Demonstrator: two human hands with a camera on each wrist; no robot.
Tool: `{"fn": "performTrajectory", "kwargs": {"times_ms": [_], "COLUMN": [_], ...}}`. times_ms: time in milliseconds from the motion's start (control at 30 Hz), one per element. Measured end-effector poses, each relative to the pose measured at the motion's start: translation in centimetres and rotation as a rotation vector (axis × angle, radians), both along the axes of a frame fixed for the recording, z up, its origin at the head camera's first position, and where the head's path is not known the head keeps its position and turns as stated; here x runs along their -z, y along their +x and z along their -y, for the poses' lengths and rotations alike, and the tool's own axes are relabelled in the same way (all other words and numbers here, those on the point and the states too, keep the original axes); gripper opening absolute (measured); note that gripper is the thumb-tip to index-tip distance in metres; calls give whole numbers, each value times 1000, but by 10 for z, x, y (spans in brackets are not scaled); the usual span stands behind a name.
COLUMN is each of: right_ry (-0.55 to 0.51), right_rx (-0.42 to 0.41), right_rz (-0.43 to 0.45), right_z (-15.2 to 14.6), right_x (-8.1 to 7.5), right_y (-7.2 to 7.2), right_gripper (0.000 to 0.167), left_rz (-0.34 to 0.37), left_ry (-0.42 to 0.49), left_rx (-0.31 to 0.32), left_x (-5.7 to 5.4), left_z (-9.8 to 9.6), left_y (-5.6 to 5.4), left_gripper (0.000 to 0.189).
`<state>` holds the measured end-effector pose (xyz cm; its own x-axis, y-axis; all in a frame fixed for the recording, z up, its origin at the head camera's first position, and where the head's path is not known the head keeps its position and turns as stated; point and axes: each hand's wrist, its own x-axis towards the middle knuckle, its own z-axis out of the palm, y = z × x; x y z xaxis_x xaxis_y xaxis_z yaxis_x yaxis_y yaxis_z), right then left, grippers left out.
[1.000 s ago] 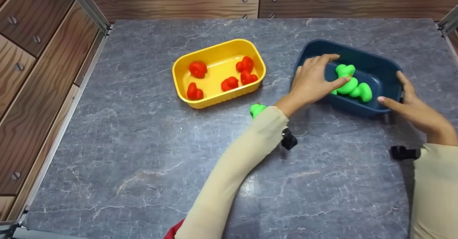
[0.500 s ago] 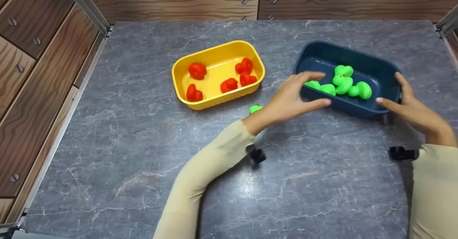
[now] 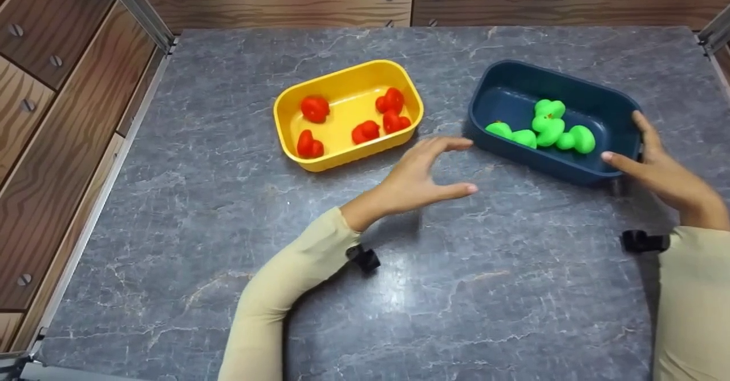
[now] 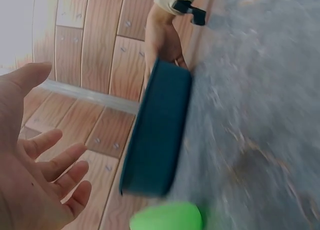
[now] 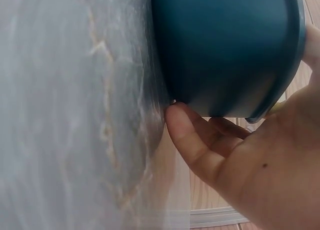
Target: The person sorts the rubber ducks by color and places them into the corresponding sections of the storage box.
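My left hand (image 3: 413,178) is over the table, its thumb and fingers spread apart with nothing between them. In the left wrist view, a green rubber duck (image 4: 167,217) lies just beyond that hand; the hand hides it in the head view. My right hand (image 3: 673,175) grips the right end of a dark blue tub (image 3: 547,164), thumb over the rim. In the right wrist view, curled fingers (image 5: 192,145) touch the tub's outer wall. Inside this tub lie several green rubber ducks (image 3: 550,130), bunched toward the near side.
A yellow tub (image 3: 342,161) stands left of the blue one, with several red duck-shaped toys (image 3: 365,132) in it. Both tubs rest on a grey marbled table (image 3: 217,255). Wood-patterned panels (image 3: 274,7) border the back and left side.
My left hand has drawn back leftward, from over the blue tub to the table in front of the yellow one. It now covers the loose green duck. My right hand stays on the tub.
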<state>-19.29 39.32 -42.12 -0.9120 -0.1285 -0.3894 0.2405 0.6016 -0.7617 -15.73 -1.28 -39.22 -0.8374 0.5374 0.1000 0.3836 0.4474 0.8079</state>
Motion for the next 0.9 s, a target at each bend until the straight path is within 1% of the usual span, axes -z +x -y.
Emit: {"fn": "performTrajectory", "kwargs": {"times_ms": [200, 433, 567, 767, 900], "right_ry": [1, -5, -18, -10, -1], "right_rx": [3, 7, 12, 14, 13], "right_rz": [7, 1, -1, 2, -7], "right_z": [-1, 0, 0, 1, 1], "right_x": [1, 1, 1, 1, 0], "right_y": [1, 2, 2, 1, 0], "right_gripper": [98, 98, 97, 99, 99], "left_rz": [51, 123, 130, 111, 113], "left_ry": [-13, 11, -34, -123, -147], "left_rx": [-17, 32, 43, 60, 70], "left_x": [13, 24, 29, 36, 41], "left_z": [21, 37, 42, 48, 50], "left_y": [-3, -7, -9, -15, -20], "left_gripper": [71, 69, 70, 71, 70]}}
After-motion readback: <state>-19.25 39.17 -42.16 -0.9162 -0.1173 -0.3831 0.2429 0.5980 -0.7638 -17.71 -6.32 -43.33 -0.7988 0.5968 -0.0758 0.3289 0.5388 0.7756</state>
